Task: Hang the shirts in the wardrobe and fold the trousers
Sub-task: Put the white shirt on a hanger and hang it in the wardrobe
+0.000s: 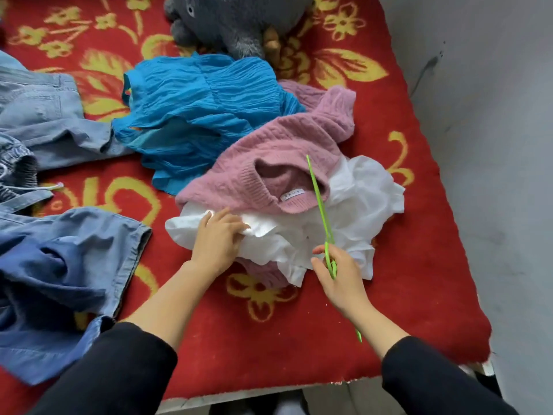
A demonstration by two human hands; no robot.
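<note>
Gripping a thin green hanger near its lower part, the right hand has its fingers curled round it. The hanger slants over the clothes pile, one end toward twelve o'clock above the pink sweater, the other toward five o'clock past the wrist. The left hand rests on the white shirt, fingers bent into a fold at the shirt's nine o'clock edge. The shirt lies crumpled at mid-frame on the red flowered blanket, partly under the sweater. A crinkled blue top touches the sweater at eleven o'clock. Pale denim trousers lie at ten o'clock, darker blue trousers at eight o'clock — and a grey plush toy at twelve.
</note>
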